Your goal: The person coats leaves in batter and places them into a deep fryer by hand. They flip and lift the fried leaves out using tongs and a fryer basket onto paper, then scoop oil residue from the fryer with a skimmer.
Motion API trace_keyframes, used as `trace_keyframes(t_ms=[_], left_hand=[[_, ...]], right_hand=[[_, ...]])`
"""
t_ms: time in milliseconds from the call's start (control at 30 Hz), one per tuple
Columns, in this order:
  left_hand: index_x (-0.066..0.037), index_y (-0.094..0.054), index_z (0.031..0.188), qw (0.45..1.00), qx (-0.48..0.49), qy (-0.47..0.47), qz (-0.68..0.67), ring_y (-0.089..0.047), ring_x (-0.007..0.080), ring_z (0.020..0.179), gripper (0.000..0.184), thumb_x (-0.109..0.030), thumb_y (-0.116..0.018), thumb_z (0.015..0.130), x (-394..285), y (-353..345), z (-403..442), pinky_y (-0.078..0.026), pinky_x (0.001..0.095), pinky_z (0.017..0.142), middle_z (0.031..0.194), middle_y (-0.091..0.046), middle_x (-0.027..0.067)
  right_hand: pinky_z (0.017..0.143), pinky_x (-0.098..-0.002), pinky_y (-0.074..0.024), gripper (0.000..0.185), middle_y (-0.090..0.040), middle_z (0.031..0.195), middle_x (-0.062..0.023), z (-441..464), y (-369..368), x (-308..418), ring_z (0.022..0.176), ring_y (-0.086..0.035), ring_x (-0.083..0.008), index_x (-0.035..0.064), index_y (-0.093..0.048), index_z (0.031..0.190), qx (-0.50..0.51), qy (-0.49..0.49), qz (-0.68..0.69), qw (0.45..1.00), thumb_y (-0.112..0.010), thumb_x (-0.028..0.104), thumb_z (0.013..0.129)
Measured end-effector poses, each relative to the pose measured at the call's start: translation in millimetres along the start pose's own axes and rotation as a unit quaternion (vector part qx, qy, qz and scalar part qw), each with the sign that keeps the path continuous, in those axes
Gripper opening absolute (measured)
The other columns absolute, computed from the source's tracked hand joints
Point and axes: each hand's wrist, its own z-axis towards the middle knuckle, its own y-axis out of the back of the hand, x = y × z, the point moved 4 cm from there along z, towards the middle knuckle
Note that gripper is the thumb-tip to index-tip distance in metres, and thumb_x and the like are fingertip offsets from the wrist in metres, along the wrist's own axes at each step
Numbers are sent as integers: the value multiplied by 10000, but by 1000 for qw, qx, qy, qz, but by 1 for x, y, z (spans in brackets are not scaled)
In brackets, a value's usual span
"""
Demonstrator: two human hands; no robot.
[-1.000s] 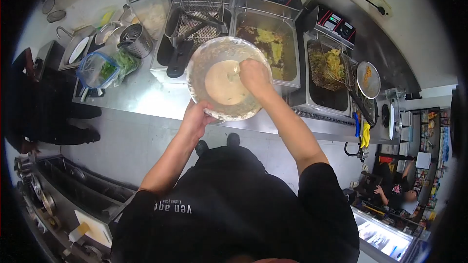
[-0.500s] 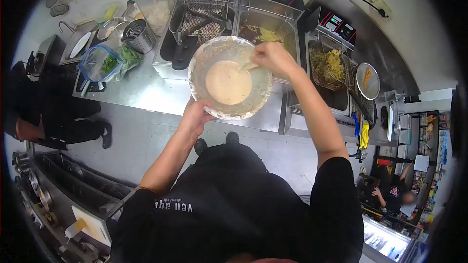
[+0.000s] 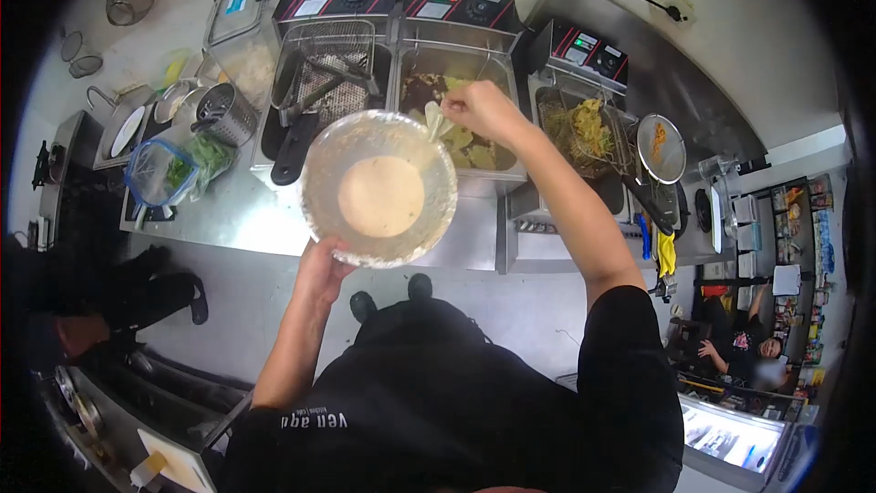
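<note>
Bowl [image 3: 321,181] of pale batter [image 3: 381,196], held just up and left of the frame's centre.
The left hand [image 3: 324,267] gripped its lower-left rim; at the upper right, the right hand [image 3: 490,114] pinched a limp, coated piece [image 3: 436,122] between its fingertips.

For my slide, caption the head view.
Left hand holds a bowl of pale batter; right hand pinches a coated piece at the bowl's far rim, near a fryer.
</note>
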Motion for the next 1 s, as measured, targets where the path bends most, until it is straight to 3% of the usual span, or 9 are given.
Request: trace_keyframes(t_ms=[400,500,567,633,733,800,867,933,1000], left_hand=[[16,-379,1314,994,-66,17,-82,-641,263,924,587,-18,-497,740,13,30,-15,-584,387,749,1152,-560,157],[20,-385,1309,990,-111,13,-84,-636,260,909,580,-15,-504,742,15,27,-16,-577,385,725,1132,-564,150],[19,-385,1314,993,-83,12,-80,-616,255,936,577,-14,-505,751,15,26,-17,-560,393,723,1132,-556,141],[38,-456,1231,992,-102,-17,-70,-632,254,885,497,-34,-526,745,9,17,-18,-554,390,751,1084,-590,129],[50,-431,1258,992,-121,-4,-37,-616,253,928,508,-29,-523,765,6,16,-15,-543,413,800,1130,-564,140],[50,-417,1262,994,-85,5,-63,-616,256,957,510,-17,-519,766,3,5,-16,-554,408,808,1123,-563,149],[27,-387,1287,996,-74,0,-58,-614,255,973,536,-6,-512,767,1,-3,-10,-566,394,784,1134,-558,150],[19,-375,1293,996,-59,-12,-58,-619,256,957,543,-2,-508,767,-1,-13,-6,-571,389,776,1136,-557,147],[11,-363,1299,997,-39,-22,-58,-624,256,942,550,2,-504,768,0,-19,-2,-576,384,767,1139,-556,144]], right_hand=[[739,-434,-505,160,-677,861,-155,105,-75,-125,837,-644,-351,97,-698,882,34,-63,-138,988,-613,209,806],[791,-453,-510,180,-680,912,-191,133,-110,-168,879,-654,-365,47,-704,908,38,-76,-70,994,-655,169,786],[829,-465,-509,217,-663,948,-243,132,-116,-178,933,-650,-381,-18,-693,897,33,-177,-157,971,-605,158,806],[841,-485,-506,287,-648,960,-277,141,-112,-196,946,-650,-389,-53,-687,899,29,-154,-227,961,-484,146,858],[679,-425,-517,283,-684,806,-211,118,-53,-119,748,-681,-338,-1,-712,841,51,-119,-223,966,-614,265,849],[693,-421,-512,190,-686,792,-192,74,-17,-40,748,-678,-309,6,-714,761,82,-144,-53,985,-644,178,801],[644,-375,-504,307,-681,741,-170,37,-18,16,657,-666,-245,31,-725,844,147,-133,-17,980,-676,332,808],[675,-377,-509,324,-686,780,-170,15,-56,28,730,-674,-277,36,-724,852,206,-37,-59,976,-682,353,798],[733,-397,-513,311,-689,863,-169,-4,-87,49,827,-669,-310,53,-719,894,237,-81,-126,960,-689,338,774]])
